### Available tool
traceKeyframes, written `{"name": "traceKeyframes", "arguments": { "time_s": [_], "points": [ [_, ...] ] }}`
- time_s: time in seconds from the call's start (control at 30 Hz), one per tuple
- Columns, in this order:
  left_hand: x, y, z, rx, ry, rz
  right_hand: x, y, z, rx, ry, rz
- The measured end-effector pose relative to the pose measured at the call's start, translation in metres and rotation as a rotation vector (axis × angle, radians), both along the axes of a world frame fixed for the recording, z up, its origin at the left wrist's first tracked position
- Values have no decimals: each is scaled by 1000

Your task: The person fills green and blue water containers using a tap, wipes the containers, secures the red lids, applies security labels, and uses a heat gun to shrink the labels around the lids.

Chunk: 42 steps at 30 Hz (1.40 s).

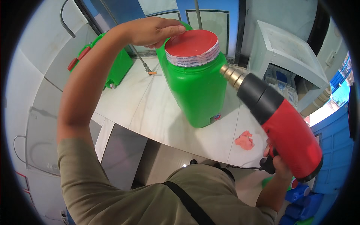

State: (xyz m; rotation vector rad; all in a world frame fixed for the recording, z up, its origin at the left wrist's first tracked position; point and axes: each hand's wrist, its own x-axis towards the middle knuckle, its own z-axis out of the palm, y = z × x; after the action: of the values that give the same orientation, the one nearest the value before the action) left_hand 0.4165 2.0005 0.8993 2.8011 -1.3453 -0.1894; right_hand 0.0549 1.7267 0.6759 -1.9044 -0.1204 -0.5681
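Observation:
A tall green plastic container (197, 92) stands upright on the pale countertop, topped by a round red lid (192, 43). A printed plastic seal band (194, 59) wraps around the lid's side. My left hand (160, 31) rests at the back left of the lid, its thumb on the rim; its other fingers are partly hidden, over the container's top. My right hand (277, 161) holds the handle of a red and black heat gun (292, 135). The gun's metal nozzle points up and left towards the right side of the band, apart from it in the picture.
Another green container with red caps (119, 67) is at the back left of the countertop (152, 123). A tap with an orange handle (152, 73) is near the wall. Crumpled pink material (245, 140) lies at right. A white cabinet (292, 42) stands behind; blue containers (302, 205) sit below right.

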Motion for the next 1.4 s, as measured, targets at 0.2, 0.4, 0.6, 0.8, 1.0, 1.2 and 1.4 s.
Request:
{"name": "traceKeyframes", "arguments": {
  "time_s": [0.2,0.4,0.6,0.8,1.0,1.2,1.4],
  "points": [
    [0,-17,-19,-267,-42,-202,12,12,-1,161,-11,-78],
    [-25,-14,9,-20,76,71,1,4,-6,171,-76,6],
    [-34,-47,-12,-180,-17,-258,10,1,20,388,-179,-104],
    [-68,-67,-16,-253,708,-477,11,-31,36,423,-242,-233],
    [-62,-47,-20,-254,24,-209,54,-98,83,466,-53,-371],
    [-45,-65,-23,-159,54,-408,143,-170,157,-435,302,-692],
    [-83,-64,-18,-434,698,-410,202,-216,160,-1027,505,-681]
  ]
}}
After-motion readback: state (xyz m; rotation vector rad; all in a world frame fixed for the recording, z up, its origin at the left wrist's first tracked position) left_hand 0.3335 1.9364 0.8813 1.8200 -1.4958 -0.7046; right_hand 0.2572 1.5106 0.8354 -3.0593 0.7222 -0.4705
